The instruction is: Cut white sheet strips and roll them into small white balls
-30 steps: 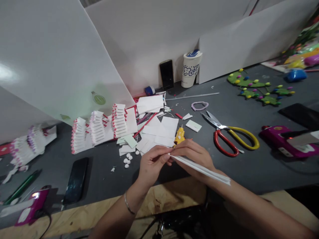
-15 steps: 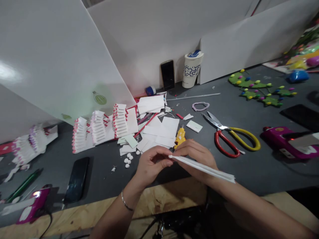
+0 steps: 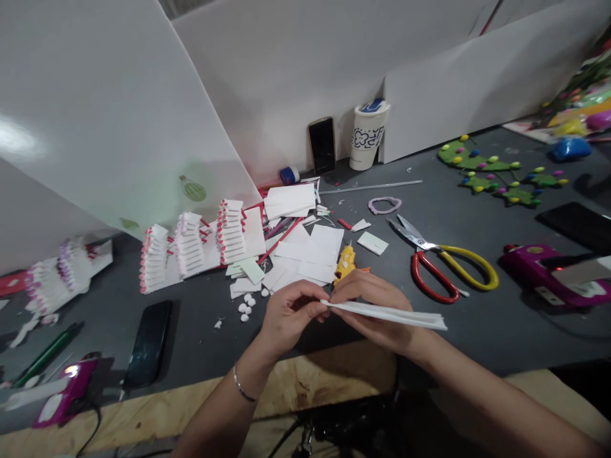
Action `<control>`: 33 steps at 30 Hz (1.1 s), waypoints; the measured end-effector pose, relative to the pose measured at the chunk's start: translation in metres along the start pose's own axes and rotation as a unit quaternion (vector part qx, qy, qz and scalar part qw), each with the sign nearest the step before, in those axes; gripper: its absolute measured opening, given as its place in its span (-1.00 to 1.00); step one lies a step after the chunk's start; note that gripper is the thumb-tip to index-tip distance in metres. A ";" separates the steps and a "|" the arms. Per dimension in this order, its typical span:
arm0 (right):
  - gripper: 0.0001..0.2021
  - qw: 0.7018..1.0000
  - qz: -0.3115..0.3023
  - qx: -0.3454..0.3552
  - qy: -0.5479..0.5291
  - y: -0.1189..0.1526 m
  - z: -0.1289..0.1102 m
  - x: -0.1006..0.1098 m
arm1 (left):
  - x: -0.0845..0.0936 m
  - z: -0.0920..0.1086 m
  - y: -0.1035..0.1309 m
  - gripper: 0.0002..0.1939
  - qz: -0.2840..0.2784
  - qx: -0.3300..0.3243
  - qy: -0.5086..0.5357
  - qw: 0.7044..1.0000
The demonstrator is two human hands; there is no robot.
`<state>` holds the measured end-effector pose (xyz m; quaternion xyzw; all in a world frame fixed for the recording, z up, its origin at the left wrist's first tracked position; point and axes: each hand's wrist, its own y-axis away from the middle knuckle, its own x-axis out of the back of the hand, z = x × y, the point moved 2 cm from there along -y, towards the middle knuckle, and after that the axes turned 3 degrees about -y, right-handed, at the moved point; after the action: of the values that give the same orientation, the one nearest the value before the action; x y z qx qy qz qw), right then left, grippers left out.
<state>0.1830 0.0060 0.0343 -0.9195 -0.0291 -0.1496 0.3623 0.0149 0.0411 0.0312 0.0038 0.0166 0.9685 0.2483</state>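
Observation:
A long white folded strip (image 3: 391,314), perhaps paper, lies across my right palm and points right toward the wrist. My left hand (image 3: 292,316) pinches its narrow left tip between thumb and forefinger. Curled around the strip close to that tip is my right hand (image 3: 377,308), its fingertips nearly meeting the left ones. Just beyond the right fingers, partly covered by them, rests a yellow tool with a thin metal tip (image 3: 346,262), perhaps a glue gun. White paper pieces (image 3: 305,251) lie scattered behind my hands, and several small white balls (image 3: 245,306) sit to their left.
Scissors (image 3: 432,248) with red and yellow handles lie open at right. Rows of white red-tipped sticks (image 3: 230,232) on cards stand left. Phones (image 3: 149,343), a cup (image 3: 368,135), green decorated shapes (image 3: 477,158) and purple devices (image 3: 548,273) surround the work area.
The strip's free right end has swung upward, so it lies closer to level. Both hands keep their hold in nearly the same place, the right one turned slightly.

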 end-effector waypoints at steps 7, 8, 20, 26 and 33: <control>-0.94 0.996 0.038 -0.070 -0.037 0.003 0.005 -0.003 | -0.003 -0.001 0.002 -0.74 0.002 -0.024 -0.032 0.999; -0.94 0.995 0.043 -0.081 -0.043 0.004 0.006 -0.003 | -0.004 -0.001 0.002 -0.74 0.008 -0.026 -0.035 0.999; -0.85 0.983 -0.048 -0.177 0.014 -0.029 0.042 0.028 | 0.029 -0.006 0.011 -0.72 0.128 0.075 -0.003 0.989; -0.76 0.930 0.133 -0.308 0.152 -0.129 0.141 0.056 | 0.064 -0.019 0.016 -0.63 0.244 0.114 0.089 0.959; -0.29 0.863 0.235 -0.374 0.246 -0.204 0.240 0.038 | 0.072 -0.024 0.021 -0.58 0.284 0.181 0.101 0.936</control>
<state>0.2474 0.3162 0.0133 -0.8990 0.3359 -0.2807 0.0111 -0.0585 0.0570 0.0077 -0.0449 0.2146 0.9747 -0.0447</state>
